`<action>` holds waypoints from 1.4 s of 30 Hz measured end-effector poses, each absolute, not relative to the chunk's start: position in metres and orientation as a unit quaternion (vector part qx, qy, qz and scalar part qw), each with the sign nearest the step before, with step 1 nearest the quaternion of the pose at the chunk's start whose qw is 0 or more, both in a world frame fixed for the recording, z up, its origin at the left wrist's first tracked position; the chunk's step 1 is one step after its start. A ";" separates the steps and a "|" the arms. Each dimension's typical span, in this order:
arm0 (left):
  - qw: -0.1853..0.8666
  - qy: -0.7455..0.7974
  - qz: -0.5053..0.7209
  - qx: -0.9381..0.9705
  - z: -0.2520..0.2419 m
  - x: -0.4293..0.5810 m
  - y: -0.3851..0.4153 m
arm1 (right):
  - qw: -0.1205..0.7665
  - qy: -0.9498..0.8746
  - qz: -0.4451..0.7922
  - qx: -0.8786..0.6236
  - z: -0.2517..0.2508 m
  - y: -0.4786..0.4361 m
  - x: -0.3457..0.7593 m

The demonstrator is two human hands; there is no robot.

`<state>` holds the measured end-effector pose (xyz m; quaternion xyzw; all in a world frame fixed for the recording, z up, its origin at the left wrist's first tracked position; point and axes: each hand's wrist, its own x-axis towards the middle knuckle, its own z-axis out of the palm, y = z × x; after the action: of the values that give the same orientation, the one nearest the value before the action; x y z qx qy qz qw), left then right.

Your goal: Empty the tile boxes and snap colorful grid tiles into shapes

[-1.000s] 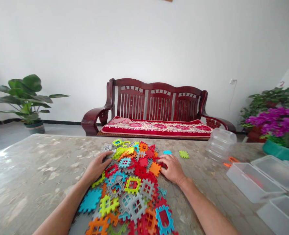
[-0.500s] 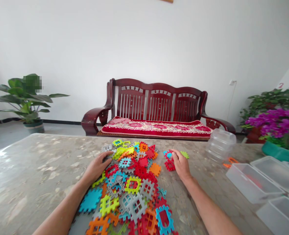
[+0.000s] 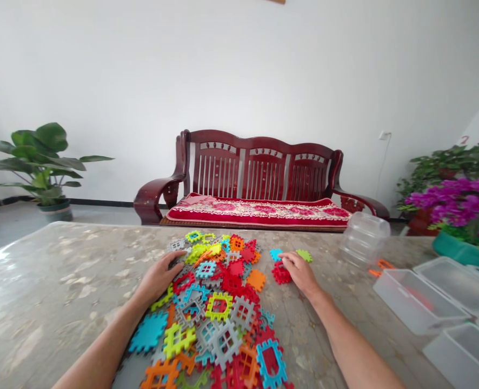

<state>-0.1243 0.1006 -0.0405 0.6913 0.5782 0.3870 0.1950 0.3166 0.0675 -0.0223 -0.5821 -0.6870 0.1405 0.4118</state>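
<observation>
My left hand (image 3: pixel 163 275) lies against the far left side of a heap of interlocking plastic tiles (image 3: pixel 219 307), its fingers apart and holding nothing that shows. Over a small group at the heap's right is my right hand (image 3: pixel 301 273), fingers bent and closed at the upper edge of a red tile (image 3: pixel 280 274); its fingertips partly cover that edge. A blue tile (image 3: pixel 275 254) lies just beyond the red one, and a lime green tile (image 3: pixel 305 255) sits behind the knuckles. The heap mixes solid and window-shaped tiles in red, blue, grey, orange and lime.
Clear plastic boxes (image 3: pixel 420 308) stand at the right, with a clear container (image 3: pixel 365 240) behind them. Orange pieces (image 3: pixel 381 266) lie nearby. Purple flowers in a teal pot (image 3: pixel 462 251) stand at the right edge. A wooden bench (image 3: pixel 264 162) is beyond the table (image 3: pixel 73 275).
My right hand has shifted slightly down, toward the red tile. Red that overlapped the blue tile has moved off it, leaving the blue more exposed. My left hand stays in place.
</observation>
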 end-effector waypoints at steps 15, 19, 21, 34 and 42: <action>0.193 0.579 0.381 0.694 -0.040 -0.124 0.101 | 0.260 -0.768 0.078 -0.580 -0.012 0.054 0.308; 0.191 0.581 0.383 0.692 -0.040 -0.124 0.100 | 0.285 -0.760 0.083 -0.578 -0.013 0.054 0.309; 0.191 0.582 0.383 0.692 -0.040 -0.124 0.100 | 0.296 -0.766 0.089 -0.564 -0.013 0.055 0.312; 0.192 0.582 0.377 0.695 -0.041 -0.125 0.101 | 0.195 -0.799 0.128 -0.555 -0.002 0.052 0.322; 0.195 0.581 0.382 0.692 -0.039 -0.124 0.099 | 0.197 -0.807 0.119 -0.544 -0.003 0.052 0.320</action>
<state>-0.1237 0.0990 -0.0390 0.6916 0.5810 0.3822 0.1949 0.3205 0.0522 -0.0030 -0.5441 -0.8070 0.1186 0.1965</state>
